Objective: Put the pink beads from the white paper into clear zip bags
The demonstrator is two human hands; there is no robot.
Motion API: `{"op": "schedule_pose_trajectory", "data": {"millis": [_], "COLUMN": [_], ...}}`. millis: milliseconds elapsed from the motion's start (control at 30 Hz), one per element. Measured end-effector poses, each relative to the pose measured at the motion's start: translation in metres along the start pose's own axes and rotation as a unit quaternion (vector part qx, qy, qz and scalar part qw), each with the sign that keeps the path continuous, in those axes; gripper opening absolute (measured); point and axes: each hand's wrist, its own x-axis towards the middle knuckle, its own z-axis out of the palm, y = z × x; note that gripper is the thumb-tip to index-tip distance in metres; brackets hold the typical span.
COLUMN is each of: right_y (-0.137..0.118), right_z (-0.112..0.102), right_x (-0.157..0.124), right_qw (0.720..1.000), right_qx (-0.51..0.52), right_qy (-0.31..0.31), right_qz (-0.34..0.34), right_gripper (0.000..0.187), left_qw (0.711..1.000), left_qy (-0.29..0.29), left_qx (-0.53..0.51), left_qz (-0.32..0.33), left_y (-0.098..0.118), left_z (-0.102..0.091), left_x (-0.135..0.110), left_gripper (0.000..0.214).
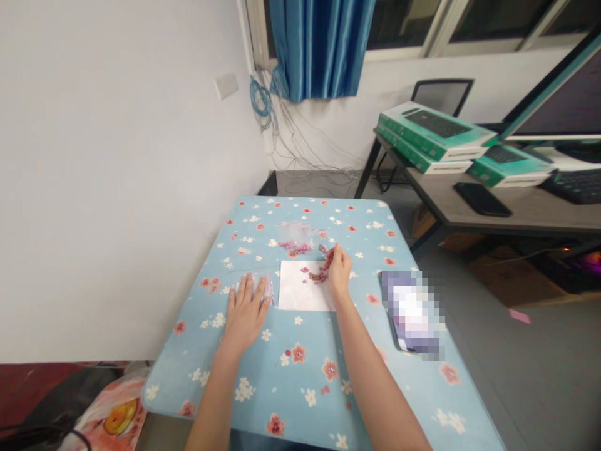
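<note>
My left hand (pixel 246 307) lies flat with fingers stretched out on a small clear plastic bag (pixel 267 285) on the blue flowered tablecloth (pixel 300 376). My right hand (pixel 339 270) has its fingers curled and pinched over small pink and red beads (pixel 315 275) at the right edge of a white sheet of paper (pixel 298 293). More pink beads (pixel 298 247) and clear bags lie just beyond the paper.
A blurred flat object (pixel 413 311) lies on the table to the right. Farther right stands a grey desk (pixel 516 210) with green keyboard boxes (pixel 434 138), a black phone (pixel 482 199) and a monitor. A white wall runs along the left, with blue curtain and cables behind.
</note>
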Motion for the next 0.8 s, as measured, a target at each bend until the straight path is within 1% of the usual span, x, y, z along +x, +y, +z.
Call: {"op": "schedule_pose_trajectory", "data": {"millis": [100, 267, 367, 433, 533, 633, 733, 800], "right_y": [0.0, -0.003, -0.006, -0.008, -0.01, -0.012, -0.014, -0.016], "right_z": [0.0, 0.001, 0.001, 0.0, -0.001, -0.002, -0.005, -0.007], "right_x": [0.0, 0.001, 0.001, 0.002, 0.003, 0.006, 0.009, 0.01], "right_qw": [1.0, 0.998, 0.994, 0.99, 0.982, 0.973, 0.959, 0.948], "right_qx": [0.01, 0.052, 0.093, 0.122, 0.16, 0.191, 0.232, 0.266], "right_qy": [0.003, 0.012, 0.023, 0.033, 0.048, 0.065, 0.081, 0.086], "right_qz": [0.008, 0.031, 0.049, 0.065, 0.091, 0.115, 0.138, 0.153], "right_gripper": [0.051, 0.052, 0.051, 0.049, 0.046, 0.043, 0.041, 0.039], "left_qw": [0.999, 0.991, 0.988, 0.988, 0.991, 0.995, 0.997, 0.995], "left_qy": [-0.014, -0.061, -0.076, -0.073, -0.049, 0.004, 0.066, 0.095], "left_qx": [0.037, 0.115, 0.135, 0.133, 0.122, 0.096, 0.035, -0.022], "left_qz": [0.004, -0.008, -0.021, -0.025, -0.024, -0.016, 0.002, 0.019], "left_y": [0.0, 0.003, 0.004, 0.005, 0.008, 0.013, 0.017, 0.02], "left_z": [0.0, -0.002, -0.003, -0.005, -0.01, -0.017, -0.022, -0.024], "left_x": [0.0, 0.001, 0.002, 0.003, 0.004, 0.009, 0.018, 0.026], "left_gripper": [0.05, 0.051, 0.051, 0.05, 0.048, 0.045, 0.038, 0.032]}}
